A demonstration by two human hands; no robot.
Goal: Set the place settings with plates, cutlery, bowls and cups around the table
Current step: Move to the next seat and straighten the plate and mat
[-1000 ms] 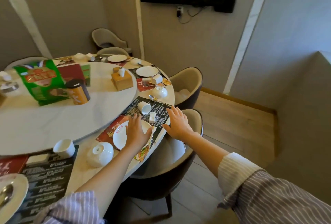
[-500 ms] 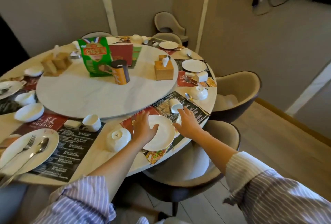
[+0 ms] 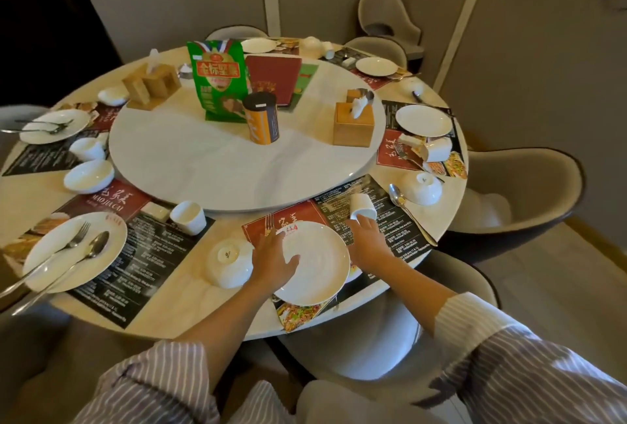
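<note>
A white plate (image 3: 319, 267) lies on a red and black placemat (image 3: 395, 232) at the near table edge. My left hand (image 3: 271, 260) rests flat on the plate's left part, thumb spread over it. A fork's (image 3: 269, 224) tines poke out just beyond its fingertips; the handle is hidden under the hand. My right hand (image 3: 368, 242) lies at the plate's right rim with its fingertips at a white cup (image 3: 363, 207) lying on its side. An upturned white bowl (image 3: 229, 262) sits left of the plate. A spoon (image 3: 398, 199) lies to the right.
The round table (image 3: 190, 291) carries a raised turntable (image 3: 210, 165) with a green bag, an orange can and wooden tissue boxes. Other settings ring it, one at the left with a plate (image 3: 73, 254) bearing a fork and spoon. A padded chair (image 3: 390, 332) stands below my arms.
The view has swung left and down over the table. My right hand has come from the mat's edge to the plate's rim near the cup. Fork tines now show past my left fingers.
</note>
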